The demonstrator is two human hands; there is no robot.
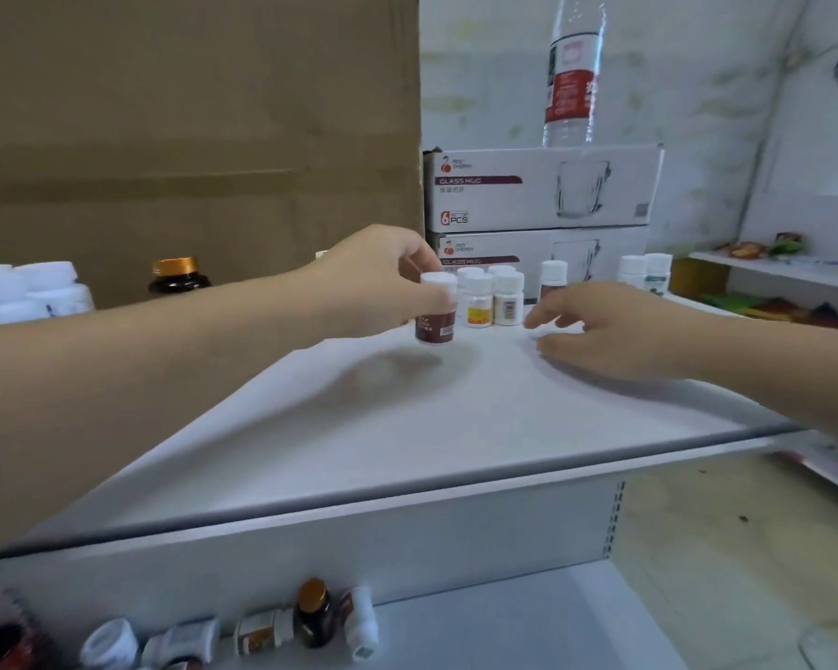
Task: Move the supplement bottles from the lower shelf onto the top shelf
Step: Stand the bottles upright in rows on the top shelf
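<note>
Left hand pinching maroon bottle near cap over top shelf; needing upright set-down at 9 o'clock of bottle cluster. Right hand hovering, fingers spread.

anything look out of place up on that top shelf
A clear water bottle stands on the stacked glass mug boxes behind the supplement bottles; it is the only drink there. Nothing looks spilled.

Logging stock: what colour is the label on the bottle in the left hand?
Dark red label under a white cap; head view.
</note>
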